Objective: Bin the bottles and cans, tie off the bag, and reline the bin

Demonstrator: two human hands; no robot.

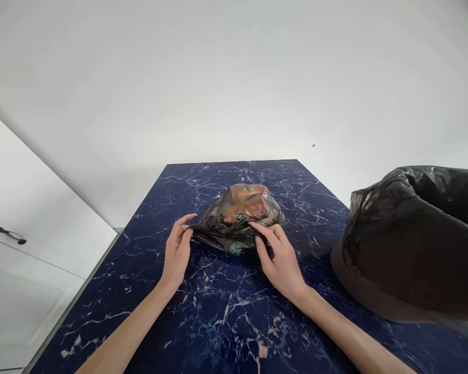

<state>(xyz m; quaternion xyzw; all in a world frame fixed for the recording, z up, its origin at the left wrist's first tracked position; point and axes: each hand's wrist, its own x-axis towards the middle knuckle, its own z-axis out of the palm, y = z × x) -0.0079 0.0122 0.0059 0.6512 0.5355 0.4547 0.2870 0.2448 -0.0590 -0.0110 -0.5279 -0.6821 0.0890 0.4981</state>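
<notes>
A thin, dark see-through plastic bag (218,234) lies in the middle of the table, with its gathered black edge toward me. Orange-brown rounded items (245,210) show through the film; their exact kind is hard to make out. A small green patch shows near the bag's front edge. My left hand (177,246) pinches the left corner of the bag between thumb and fingers. On the other side, my right hand (278,257) grips the bag's front edge, thumb below and index finger on top.
The blue marble-patterned tabletop (226,317) reaches back to a white wall (234,78). On the right stands a brown bin (405,259) lined with a black bin bag (378,202). A white cabinet (35,280) with a dark handle (10,235) is at the left.
</notes>
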